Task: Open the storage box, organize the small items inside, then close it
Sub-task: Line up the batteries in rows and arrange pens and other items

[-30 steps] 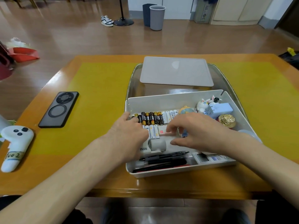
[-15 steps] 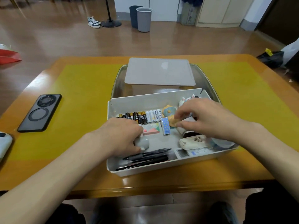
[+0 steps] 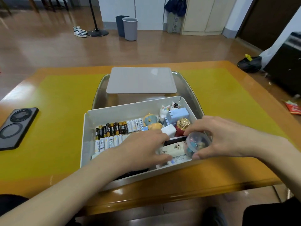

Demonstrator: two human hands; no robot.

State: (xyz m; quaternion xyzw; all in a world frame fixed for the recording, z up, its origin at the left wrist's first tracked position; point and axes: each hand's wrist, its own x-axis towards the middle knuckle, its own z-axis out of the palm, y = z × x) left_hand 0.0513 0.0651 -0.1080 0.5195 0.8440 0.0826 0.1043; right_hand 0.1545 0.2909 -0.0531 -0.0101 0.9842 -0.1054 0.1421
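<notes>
A right hand (image 3: 223, 137) grips a clear capsule (image 3: 197, 143) over the open box's (image 3: 114, 114) near corner, apparently to seat it. The left hand (image 3: 143, 149), fingers flat and holding nothing, rests beside it inside the box. The lid (image 3: 140, 80) waits beyond both hands.

Open white storage box (image 3: 91, 128), batteries (image 3: 114, 128) rowed
</notes>
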